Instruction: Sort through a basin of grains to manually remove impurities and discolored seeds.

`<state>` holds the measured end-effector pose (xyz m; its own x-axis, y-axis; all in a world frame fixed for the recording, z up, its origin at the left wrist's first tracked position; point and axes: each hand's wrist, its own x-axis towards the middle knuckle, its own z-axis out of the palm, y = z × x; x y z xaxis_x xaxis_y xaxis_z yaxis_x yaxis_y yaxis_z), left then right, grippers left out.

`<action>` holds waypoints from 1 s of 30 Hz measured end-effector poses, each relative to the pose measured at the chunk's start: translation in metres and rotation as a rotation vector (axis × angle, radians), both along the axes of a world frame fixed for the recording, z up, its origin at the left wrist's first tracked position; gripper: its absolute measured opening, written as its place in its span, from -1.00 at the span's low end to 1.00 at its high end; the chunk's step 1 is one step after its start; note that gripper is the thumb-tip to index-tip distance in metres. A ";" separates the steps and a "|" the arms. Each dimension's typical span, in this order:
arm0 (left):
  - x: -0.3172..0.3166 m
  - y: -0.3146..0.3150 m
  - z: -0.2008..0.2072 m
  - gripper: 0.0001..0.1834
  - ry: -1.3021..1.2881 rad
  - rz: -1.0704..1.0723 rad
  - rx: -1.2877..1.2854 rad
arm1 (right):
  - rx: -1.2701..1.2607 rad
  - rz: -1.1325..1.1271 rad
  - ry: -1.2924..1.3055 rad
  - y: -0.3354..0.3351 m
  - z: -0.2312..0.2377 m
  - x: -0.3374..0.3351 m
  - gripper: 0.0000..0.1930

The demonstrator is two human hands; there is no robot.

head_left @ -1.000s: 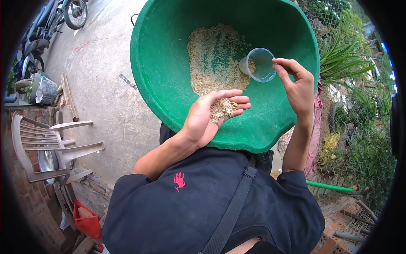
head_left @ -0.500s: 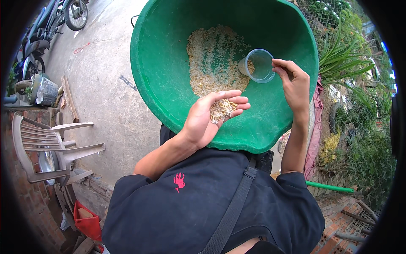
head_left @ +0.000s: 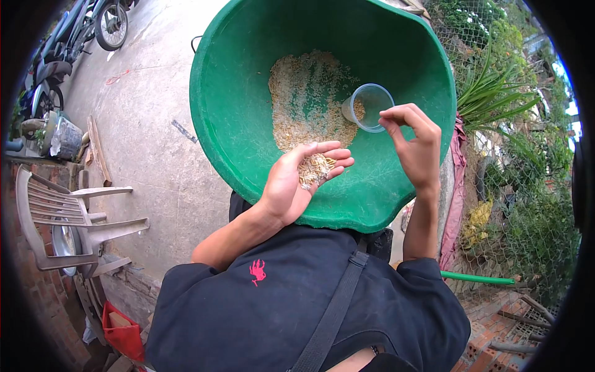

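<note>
My left hand [head_left: 284, 183] is palm up and cupped. In it lies a small heap of grain [head_left: 313, 171], pale bits mixed with longer yellow-brown pieces. My right hand [head_left: 417, 139] has thumb and forefinger pinched together at the mouth of a clear plastic cup [head_left: 374, 94]; what the fingertips hold, if anything, is too small to make out. The cup leans inside a big green tub [head_left: 248, 93], with some yellowish pieces in its bottom. Beside it, a layer of pale grain [head_left: 288, 118] spreads over the tub's floor, streaked with bare green.
To the left stand a plastic armchair [head_left: 59, 214], a bucket [head_left: 65, 136] and motorbikes [head_left: 110, 28] on concrete. A red bag [head_left: 122, 332] sits lower left. A wire fence with plants [head_left: 496, 93], a pink cloth [head_left: 455, 192] and a green pole [head_left: 480, 278] line the right.
My right fingertips have moved left and down, from the cup's rim to over its mouth. The left hand still holds the grain. The whole view has shifted slightly.
</note>
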<state>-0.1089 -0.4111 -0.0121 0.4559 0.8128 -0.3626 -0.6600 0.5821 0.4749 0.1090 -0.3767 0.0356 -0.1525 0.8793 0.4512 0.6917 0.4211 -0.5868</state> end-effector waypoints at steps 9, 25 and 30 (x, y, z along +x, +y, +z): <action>-0.001 0.000 -0.017 -0.50 -0.010 0.032 0.010 | -0.079 0.417 -0.301 -0.032 -0.015 -0.044 -0.70; 0.002 0.001 -0.026 -0.42 -0.072 -0.021 -0.028 | -0.002 0.383 -0.330 -0.024 -0.022 -0.032 -0.76; 0.002 0.001 -0.025 -0.41 -0.066 -0.024 -0.031 | -0.032 0.392 -0.279 -0.024 -0.020 -0.033 -0.80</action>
